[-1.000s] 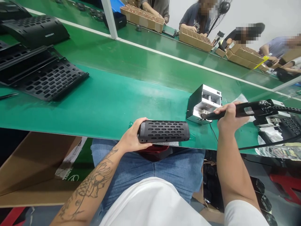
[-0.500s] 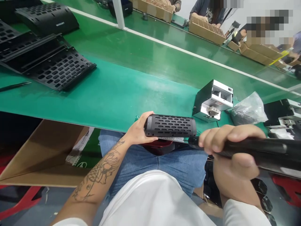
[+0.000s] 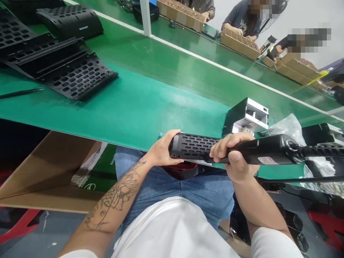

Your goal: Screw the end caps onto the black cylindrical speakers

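A black perforated speaker housing point(image 3: 192, 146) lies on its side at the near edge of the green table. My left hand point(image 3: 161, 150) grips its left end. My right hand point(image 3: 233, 157) holds a black electric screwdriver point(image 3: 266, 150) level, its tip against the right end of the housing. A coiled cable runs off to the right from the screwdriver's rear. Just behind my right hand stands a small white and black screw feeder box point(image 3: 248, 118).
Black perforated grille panels point(image 3: 67, 71) lie at the far left, with a thin black pen point(image 3: 21, 93) near them. A crumpled plastic bag point(image 3: 287, 125) lies right of the feeder. Across the green conveyor point(image 3: 188, 68), other people work at brown cardboard trays point(image 3: 239, 43).
My right hand has brought the screwdriver from the feeder box down and left to the right end of the speaker housing. My left hand keeps its grip on the housing.
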### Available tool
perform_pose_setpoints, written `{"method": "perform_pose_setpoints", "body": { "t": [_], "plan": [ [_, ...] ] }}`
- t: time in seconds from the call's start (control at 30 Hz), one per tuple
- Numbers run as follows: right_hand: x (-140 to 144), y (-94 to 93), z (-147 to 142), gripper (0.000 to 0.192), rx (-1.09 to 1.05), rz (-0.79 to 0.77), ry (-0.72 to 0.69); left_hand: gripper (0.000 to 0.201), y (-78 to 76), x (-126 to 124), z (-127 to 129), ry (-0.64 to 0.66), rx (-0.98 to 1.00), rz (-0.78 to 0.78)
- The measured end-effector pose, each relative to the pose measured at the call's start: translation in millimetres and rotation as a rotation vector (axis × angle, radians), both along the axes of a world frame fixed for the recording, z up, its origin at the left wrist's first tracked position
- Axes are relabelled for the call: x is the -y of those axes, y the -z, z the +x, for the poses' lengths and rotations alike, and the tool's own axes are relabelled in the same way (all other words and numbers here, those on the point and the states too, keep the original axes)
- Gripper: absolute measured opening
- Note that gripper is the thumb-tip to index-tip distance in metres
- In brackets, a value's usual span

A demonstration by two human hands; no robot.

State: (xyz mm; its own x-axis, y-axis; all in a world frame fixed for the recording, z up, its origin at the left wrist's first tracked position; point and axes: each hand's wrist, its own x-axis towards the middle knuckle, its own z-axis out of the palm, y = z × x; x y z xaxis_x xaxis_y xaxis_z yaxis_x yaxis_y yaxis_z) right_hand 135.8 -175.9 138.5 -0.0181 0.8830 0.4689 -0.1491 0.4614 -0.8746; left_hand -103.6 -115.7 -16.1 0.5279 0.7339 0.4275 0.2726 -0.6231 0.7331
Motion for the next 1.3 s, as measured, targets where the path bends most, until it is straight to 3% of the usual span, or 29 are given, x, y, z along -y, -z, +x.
{"method": "perform_pose_setpoints", "body": {
  "t": [0.27, 0.6, 0.7, 0.77, 0.83, 0.93, 1.03, 1.1, 1.3],
  "plan": [
    [1, 1.1, -2, 0.021, 0.027, -0.027, -0.098, 0.114, 1.4, 0, 1, -0.009, 0.012, 0.043],
    [1, 6.7, -2, 0.018, 0.068, -0.051, -0.131, 0.113, -0.9, 1, 2, -0.01, 0.019, 0.045],
    [6, 0.2, -1, 0.018, 0.057, -0.021, -0.108, 0.114, -0.5, 1, 2, -0.014, 0.004, 0.042],
    [8, -10.3, 4, 0.019, 0.007, 0.012, -0.046, 0.115, 0.1, 1, 2, -0.022, -0.009, 0.033],
    [4, -22.2, 17, 0.02, -0.029, 0.051, 0.106, 0.115, 0.6, 1, 1, -0.031, -0.018, 0.028],
    [-13, -32.0, 51, 0.01, -0.005, 0.166, 0.5, 0.114, 0.5, 1, 1, -0.035, -0.016, 0.033],
    [-36, -23.8, 95, 0.011, 0.062, 0.249, 0.828, 0.112, 0.0, 1, 1, -0.037, -0.023, 0.025],
    [-48, -10.5, 122, 0.014, 0.074, 0.296, 0.897, 0.111, 0.0, 1, 0, -0.041, -0.034, 0.022],
    [-55, 22.7, 156, 0.013, 0.15, 0.336, 0.802, 0.112, 0.8, 0, -1, -0.043, -0.054, 0.045]
  ]
}}
